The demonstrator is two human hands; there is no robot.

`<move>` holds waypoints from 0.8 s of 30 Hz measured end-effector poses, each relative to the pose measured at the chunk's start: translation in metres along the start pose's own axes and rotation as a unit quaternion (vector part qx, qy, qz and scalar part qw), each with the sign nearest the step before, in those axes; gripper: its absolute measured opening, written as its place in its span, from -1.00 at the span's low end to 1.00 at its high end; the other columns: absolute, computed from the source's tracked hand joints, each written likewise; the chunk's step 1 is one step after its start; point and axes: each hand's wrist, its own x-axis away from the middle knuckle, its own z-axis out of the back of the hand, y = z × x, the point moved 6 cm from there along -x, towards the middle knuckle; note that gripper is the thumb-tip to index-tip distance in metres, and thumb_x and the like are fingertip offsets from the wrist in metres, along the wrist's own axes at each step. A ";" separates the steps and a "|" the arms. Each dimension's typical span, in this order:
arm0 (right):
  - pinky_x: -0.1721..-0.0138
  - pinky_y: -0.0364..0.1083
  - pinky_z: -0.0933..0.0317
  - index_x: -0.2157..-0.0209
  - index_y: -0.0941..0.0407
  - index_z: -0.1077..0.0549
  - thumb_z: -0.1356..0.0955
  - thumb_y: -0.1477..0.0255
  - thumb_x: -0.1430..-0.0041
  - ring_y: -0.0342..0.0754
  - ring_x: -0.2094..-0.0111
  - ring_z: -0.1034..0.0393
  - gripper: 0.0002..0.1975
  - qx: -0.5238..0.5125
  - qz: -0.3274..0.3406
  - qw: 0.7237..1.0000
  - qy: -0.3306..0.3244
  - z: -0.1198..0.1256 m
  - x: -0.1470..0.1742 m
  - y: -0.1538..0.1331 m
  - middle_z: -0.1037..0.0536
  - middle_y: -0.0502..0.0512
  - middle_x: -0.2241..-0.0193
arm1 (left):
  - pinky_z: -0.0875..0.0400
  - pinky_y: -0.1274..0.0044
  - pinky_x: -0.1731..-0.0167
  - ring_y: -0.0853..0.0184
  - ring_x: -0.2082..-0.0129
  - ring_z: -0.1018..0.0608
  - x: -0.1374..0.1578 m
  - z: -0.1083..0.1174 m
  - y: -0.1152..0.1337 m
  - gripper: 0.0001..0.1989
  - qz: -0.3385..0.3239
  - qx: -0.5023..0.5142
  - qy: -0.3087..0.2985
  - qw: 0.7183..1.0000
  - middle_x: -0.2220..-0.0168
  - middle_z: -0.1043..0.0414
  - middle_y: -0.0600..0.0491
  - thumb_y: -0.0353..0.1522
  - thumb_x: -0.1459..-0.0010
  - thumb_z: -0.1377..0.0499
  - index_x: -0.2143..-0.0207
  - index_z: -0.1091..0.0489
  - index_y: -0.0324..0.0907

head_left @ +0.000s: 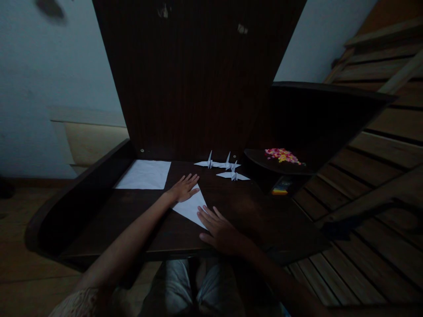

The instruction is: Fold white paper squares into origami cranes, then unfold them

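Note:
A white sheet of paper (192, 206), folded into a triangle, lies flat on the dark wooden desk (132, 224). My left hand (183, 188) rests on its upper left part, palm down with the fingers stretched out. On the lower right corner lies my right hand (218, 229), its fingers extended and slightly spread. Both hands cover parts of the paper's edges. Beyond them stand three white paper cranes: one on the left (210, 164), one beside it (228, 165) and one nearer (233, 175).
White paper (145, 175) lies flat at the desk's back left. A small corner shelf (257, 159) on the right holds a pile of pink, red and yellow bits (283, 155). The desk has a raised left side panel (79, 198) and a tall back panel (198, 88). Wooden slats stand at right.

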 end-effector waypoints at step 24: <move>0.05 0.03 -0.24 0.10 0.12 -0.47 -0.35 0.38 -0.09 -0.01 0.10 -0.34 -0.70 -0.234 -0.103 0.953 0.162 0.023 -0.070 0.085 -0.46 0.19 0.04 | -0.50 0.39 0.32 0.15 0.25 -0.60 0.021 0.027 -0.036 -0.02 0.168 0.563 0.090 0.804 0.13 -0.53 -0.20 -0.56 0.20 -0.32 -0.27 0.06 -0.25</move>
